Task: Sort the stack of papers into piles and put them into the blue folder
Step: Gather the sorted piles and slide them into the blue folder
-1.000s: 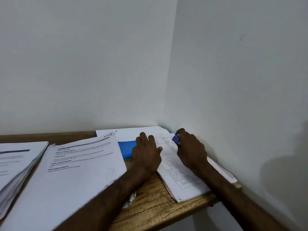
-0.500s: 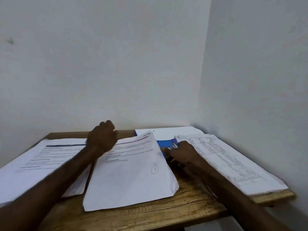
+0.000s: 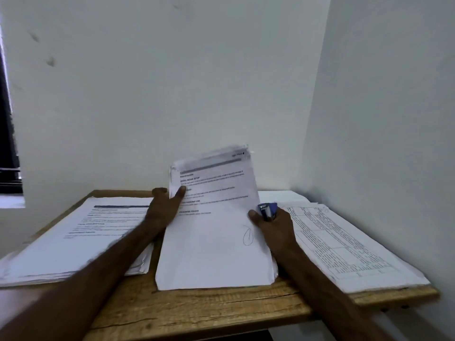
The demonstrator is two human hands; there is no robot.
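head view puts the middle stack of papers at centre frame, tilted up from the wooden surface with its lower edge down on it. your left hand has its grip on the stack's left edge, thumb on the printed face. your right hand pinches the right edge, thumb on the page, with a small blue object caught in the same grip. a flat pile lies at left of frame, a pile of table sheets at right.
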